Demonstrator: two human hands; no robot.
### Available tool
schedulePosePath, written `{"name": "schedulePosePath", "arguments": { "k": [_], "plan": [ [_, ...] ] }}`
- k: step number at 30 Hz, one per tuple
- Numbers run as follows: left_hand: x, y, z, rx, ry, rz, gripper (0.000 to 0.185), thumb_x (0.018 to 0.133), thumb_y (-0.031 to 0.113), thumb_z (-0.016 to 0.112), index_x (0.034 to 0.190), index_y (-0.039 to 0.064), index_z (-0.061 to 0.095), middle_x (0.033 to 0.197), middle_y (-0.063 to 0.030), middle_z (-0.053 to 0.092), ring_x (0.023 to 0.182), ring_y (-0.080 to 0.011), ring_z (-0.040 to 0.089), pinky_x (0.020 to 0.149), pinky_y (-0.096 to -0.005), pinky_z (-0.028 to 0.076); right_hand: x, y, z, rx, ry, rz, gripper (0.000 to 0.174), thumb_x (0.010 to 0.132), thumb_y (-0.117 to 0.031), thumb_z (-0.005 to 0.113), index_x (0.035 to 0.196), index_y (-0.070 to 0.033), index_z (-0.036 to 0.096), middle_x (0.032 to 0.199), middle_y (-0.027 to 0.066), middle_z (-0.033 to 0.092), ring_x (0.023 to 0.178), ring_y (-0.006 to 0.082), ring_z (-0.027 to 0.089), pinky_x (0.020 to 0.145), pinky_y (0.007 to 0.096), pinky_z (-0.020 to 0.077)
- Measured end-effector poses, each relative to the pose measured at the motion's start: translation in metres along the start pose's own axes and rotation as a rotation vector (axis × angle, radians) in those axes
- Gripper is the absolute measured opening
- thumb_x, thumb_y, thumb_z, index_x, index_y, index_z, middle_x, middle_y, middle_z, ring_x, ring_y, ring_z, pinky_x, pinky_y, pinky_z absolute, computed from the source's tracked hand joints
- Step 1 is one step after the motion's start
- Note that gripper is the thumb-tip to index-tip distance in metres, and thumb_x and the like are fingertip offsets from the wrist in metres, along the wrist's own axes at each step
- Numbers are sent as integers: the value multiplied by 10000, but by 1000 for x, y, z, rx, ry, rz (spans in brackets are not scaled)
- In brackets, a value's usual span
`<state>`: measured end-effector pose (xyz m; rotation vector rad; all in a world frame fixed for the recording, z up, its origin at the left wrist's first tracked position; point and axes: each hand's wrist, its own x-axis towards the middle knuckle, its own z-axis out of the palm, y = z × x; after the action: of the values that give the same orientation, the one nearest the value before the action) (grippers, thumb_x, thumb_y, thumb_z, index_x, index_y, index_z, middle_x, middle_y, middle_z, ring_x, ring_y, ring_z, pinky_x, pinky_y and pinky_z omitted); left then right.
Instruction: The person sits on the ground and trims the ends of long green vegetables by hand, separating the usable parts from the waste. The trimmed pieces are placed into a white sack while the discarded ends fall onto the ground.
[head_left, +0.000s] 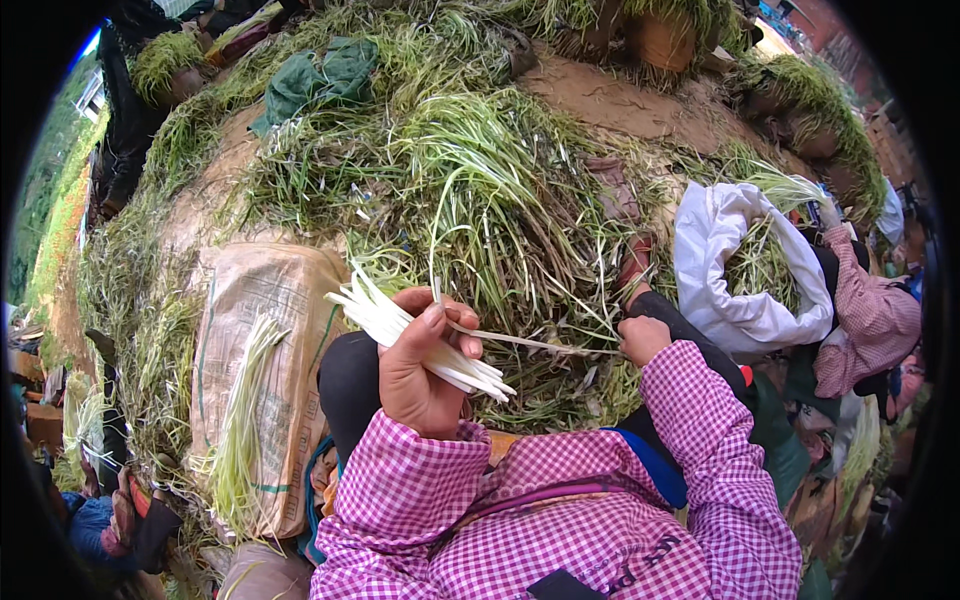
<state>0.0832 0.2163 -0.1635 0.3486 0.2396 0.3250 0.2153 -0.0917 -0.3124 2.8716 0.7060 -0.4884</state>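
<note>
My left hand (421, 375) grips a small bunch of trimmed white stalks (375, 309), perhaps blanched chives, lying slantwise across the palm. Between its thumb and fingers, the pale base of one long green-leafed stalk (435, 240) also shows. My right hand (645, 340) is a closed fist at the right, holding the end of a thin pale strand (525, 343) that runs nearly straight from my left fingers. Beyond both hands spreads a heap of uncleaned green plants (487, 180) with limp leaves and brownish stems.
At left, a stuffed woven sack (232, 289) carries a loose row of cleaned stalks (246, 420). To the right, a white sack (701, 247) with rolled rim holds leafy waste. Beside it is another person's checked sleeve (851, 281). A green cloth (315, 79) lies farther back.
</note>
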Motion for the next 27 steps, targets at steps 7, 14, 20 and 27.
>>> {"name": "schedulePosePath", "arguments": {
  "k": [7, 14, 20, 27],
  "plan": [
    [5, 16, 0, 61, 21, 127, 197, 827, 4, 595, 1012, 23, 530, 823, -136, 600, 749, -252, 610, 511, -319, 520, 4, -42, -49, 341, -35, -56, 306, 821, -238, 590, 984, 20, 601, 1016, 213, 619, 968, 355, 587, 839, 410, 457],
    [7, 8, 4, 125, 62, 138, 206, 828, 11, 607, 1014, 19, 517, 819, -145, 599, 726, -256, 612, 518, -327, 518, -22, -127, -99, 1266, -62, -584, 392, 871, -200, 585, 1229, -48, 539, 1148, 115, 548, 1063, 220, 522, 910, 335, 424],
    [7, 1, 4, 258, 59, 144, 329, 832, 33, 617, 1129, -29, 490, 986, -175, 608, 895, -286, 636, 524, -299, 564, -33, -142, -84, 1705, -244, -383, 143, 917, -125, 536, 908, 2, 601, 728, -24, 565, 687, 53, 511, 649, 216, 447],
    [-1, -27, -16, 337, 11, -161, 196, 904, 101, 549, 1067, -4, 518, 808, -121, 625, 700, -213, 616, 490, -282, 510, -48, -141, -115, 1731, -393, -282, 138, 889, -113, 566, 968, -15, 623, 678, -31, 544, 552, 31, 464, 489, 189, 372]
  ]
}}
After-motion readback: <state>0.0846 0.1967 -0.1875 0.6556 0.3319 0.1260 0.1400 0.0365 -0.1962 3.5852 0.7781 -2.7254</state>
